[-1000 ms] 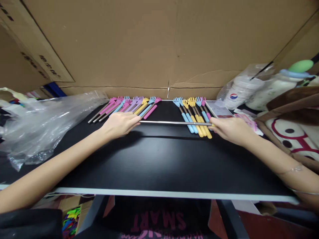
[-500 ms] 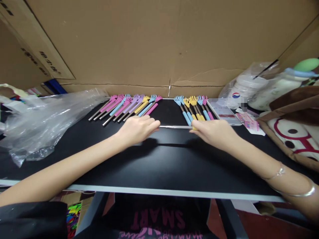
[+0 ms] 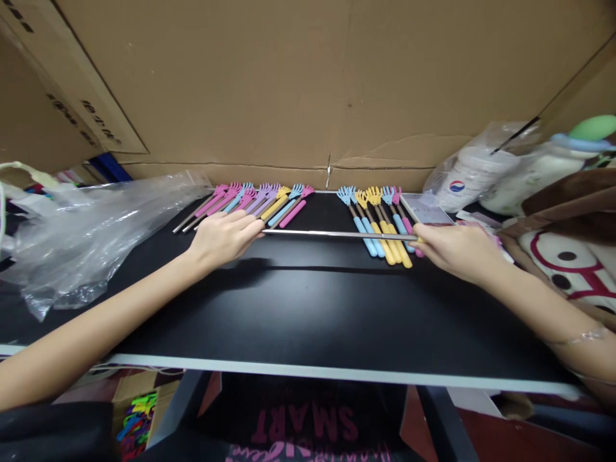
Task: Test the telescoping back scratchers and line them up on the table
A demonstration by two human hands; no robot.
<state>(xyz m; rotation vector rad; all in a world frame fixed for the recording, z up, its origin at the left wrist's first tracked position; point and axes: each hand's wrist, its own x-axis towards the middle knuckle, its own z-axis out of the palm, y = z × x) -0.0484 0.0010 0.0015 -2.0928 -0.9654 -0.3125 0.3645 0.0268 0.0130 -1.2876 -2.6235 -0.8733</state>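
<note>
A telescopic back scratcher (image 3: 322,233) is stretched level above the black table, its thin metal rod bare between my hands. My left hand (image 3: 226,237) is closed around one end, hiding whatever is there. At the opposite end, my right hand (image 3: 455,249) grips it, with a bit of yellow showing at the fingers. Behind my left hand lies a row of back scratchers (image 3: 273,204) in pink, blue, purple and yellow, some with bare metal rods. Left of my right hand is a second group (image 3: 385,226), with blue, yellow and pink handles toward me.
A clear plastic bag (image 3: 96,224) lies at the left. On the right are a phone (image 3: 428,210), a white cup (image 3: 474,176), a bottle (image 3: 543,170) and a brown plush item (image 3: 568,250). Cardboard (image 3: 289,83) walls the back. Below left, a box holds colourful pieces (image 3: 137,420).
My hands have moved apart, left hand leftward and right hand rightward. The rod between them shows much longer. More of the right group's handles is now uncovered.
</note>
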